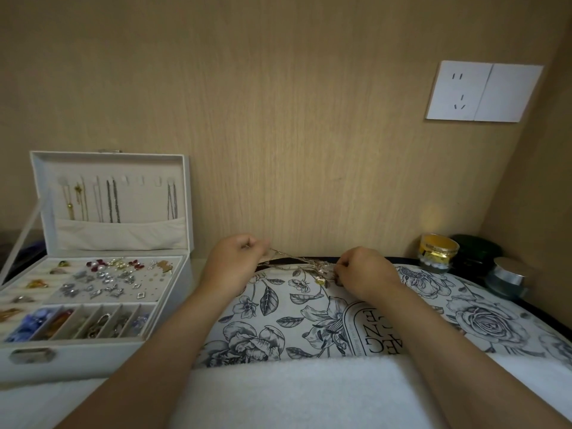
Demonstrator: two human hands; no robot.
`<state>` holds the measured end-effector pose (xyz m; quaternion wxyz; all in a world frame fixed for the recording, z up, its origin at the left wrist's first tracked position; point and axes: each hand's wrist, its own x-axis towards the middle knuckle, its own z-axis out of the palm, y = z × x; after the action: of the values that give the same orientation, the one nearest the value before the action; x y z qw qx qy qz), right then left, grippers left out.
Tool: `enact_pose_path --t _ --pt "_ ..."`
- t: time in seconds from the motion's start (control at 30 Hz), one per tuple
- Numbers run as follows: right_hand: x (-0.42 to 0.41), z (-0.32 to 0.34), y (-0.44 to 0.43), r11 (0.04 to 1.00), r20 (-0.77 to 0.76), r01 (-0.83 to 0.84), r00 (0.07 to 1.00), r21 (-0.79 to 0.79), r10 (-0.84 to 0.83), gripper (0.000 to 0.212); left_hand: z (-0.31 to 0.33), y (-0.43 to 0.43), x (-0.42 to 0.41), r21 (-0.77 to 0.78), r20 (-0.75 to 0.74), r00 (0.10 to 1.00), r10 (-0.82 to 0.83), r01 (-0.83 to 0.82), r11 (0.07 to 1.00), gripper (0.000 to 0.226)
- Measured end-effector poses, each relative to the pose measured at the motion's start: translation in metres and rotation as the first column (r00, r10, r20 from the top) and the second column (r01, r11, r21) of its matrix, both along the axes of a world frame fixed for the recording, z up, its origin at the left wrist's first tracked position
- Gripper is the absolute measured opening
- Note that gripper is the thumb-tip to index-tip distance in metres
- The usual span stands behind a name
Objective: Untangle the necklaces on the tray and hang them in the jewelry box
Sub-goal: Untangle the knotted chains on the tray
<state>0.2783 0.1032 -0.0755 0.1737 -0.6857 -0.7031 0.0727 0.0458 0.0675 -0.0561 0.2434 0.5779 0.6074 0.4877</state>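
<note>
A tangle of thin gold and silver necklaces is stretched between my hands over the far end of the floral-print tray. My left hand pinches a chain end, lifted slightly. My right hand pinches the knotted part near a small gold pendant resting on the tray. The white jewelry box stands open at the left. Several necklaces hang from hooks inside its lid, above a fabric pocket.
The box's lower tray holds earrings, rings and beads in compartments. A yellow-lidded jar, a dark round container and a silver-lidded jar stand at the back right. A wooden wall with a white socket rises behind. A white towel lies in front.
</note>
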Motion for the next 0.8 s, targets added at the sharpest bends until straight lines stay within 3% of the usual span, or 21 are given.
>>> enact_pose_path --t 0.1,0.17,0.27,0.33,0.37,0.5,0.53,0.63,0.67,0.73,0.8 --pt "-0.006 -0.001 -0.002 0.996 0.119 -0.070 0.991 0.047 0.064 0.027 0.005 -0.004 0.006 -0.041 0.150 0.981 -0.125 0.132 0.990 0.026" --pt "-0.016 0.000 -0.006 0.977 0.093 -0.189 0.979 0.102 0.180 0.035 0.005 -0.006 0.011 -0.047 0.172 0.968 -0.183 0.193 0.980 0.028" --pt "-0.035 0.004 -0.019 0.925 -0.254 -0.373 0.891 0.068 0.377 0.036 0.008 -0.008 0.017 -0.013 0.205 0.949 -0.242 0.249 0.968 0.029" --pt "-0.043 0.003 -0.023 0.888 -0.467 -0.460 0.780 0.023 0.416 0.021 0.011 -0.009 0.019 0.009 0.232 0.934 -0.270 0.276 0.961 0.027" --pt "-0.045 0.003 -0.024 0.880 -0.510 -0.474 0.750 0.030 0.421 0.015 0.012 -0.008 0.019 0.011 0.253 0.926 -0.280 0.287 0.958 0.026" --pt "-0.039 0.005 -0.022 0.885 -0.606 -0.458 0.680 0.089 0.413 0.023 0.013 -0.006 0.015 0.021 0.366 0.882 -0.296 0.310 0.950 0.024" --pt "-0.037 0.006 -0.022 0.890 -0.613 -0.446 0.680 0.090 0.403 0.022 0.013 -0.004 0.012 0.019 0.289 0.916 -0.278 0.285 0.958 0.024" --pt "-0.029 0.006 -0.017 0.911 -0.528 -0.403 0.755 0.093 0.388 0.019 0.010 0.000 0.001 0.099 -0.124 0.979 -0.161 0.174 0.980 0.024" --pt "-0.026 0.005 -0.015 0.917 -0.505 -0.388 0.775 0.093 0.379 0.017 0.009 0.001 -0.005 0.120 -0.292 0.950 -0.113 0.154 0.981 0.025" --pt "-0.021 0.005 -0.012 0.927 -0.496 -0.364 0.791 0.092 0.359 0.014 0.008 0.001 -0.013 0.074 -0.595 0.800 -0.084 0.158 0.985 0.027" --pt "-0.018 0.004 -0.010 0.933 -0.439 -0.348 0.826 0.096 0.353 0.011 0.008 0.000 -0.017 -0.047 -0.723 0.675 -0.148 0.165 0.985 0.031"
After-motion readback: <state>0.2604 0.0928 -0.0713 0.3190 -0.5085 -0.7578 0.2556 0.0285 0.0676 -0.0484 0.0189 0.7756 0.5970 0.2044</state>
